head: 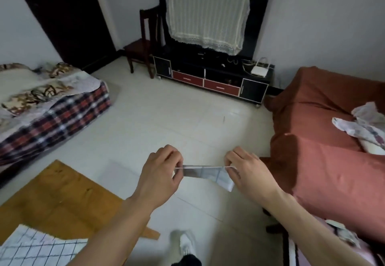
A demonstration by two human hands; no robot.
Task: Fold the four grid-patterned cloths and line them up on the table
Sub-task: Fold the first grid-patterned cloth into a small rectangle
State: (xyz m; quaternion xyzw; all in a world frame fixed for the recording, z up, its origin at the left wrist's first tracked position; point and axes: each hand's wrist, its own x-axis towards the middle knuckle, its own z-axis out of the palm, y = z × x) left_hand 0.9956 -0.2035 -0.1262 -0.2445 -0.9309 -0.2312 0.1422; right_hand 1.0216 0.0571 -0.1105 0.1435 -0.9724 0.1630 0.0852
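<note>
Pale floor tiles (166, 115) run back to a dark TV stand (212, 78) with red drawers, above which a cream lace cover (206, 15) hangs over the screen; a dark wooden chair (141, 42) stands just to its left. On the left edge sits a bed (52, 107) with a red and navy plaid blanket, and on the right a sofa (325, 140) under a rust-coloured cover. In the lower left corner a wooden table (60, 199) carries one white grid-patterned cloth (37, 247), lying flat on its near end. Both arms reach out over the floor, hands apart. The left hand (160, 174) and the right hand (248, 172) each pinch one end of a second grid cloth (210, 173), stretched taut between them in the air, with a loose fold hanging down near the right fingers (233, 159). Below them a white shoe (185, 242) shows on the tiles.
</note>
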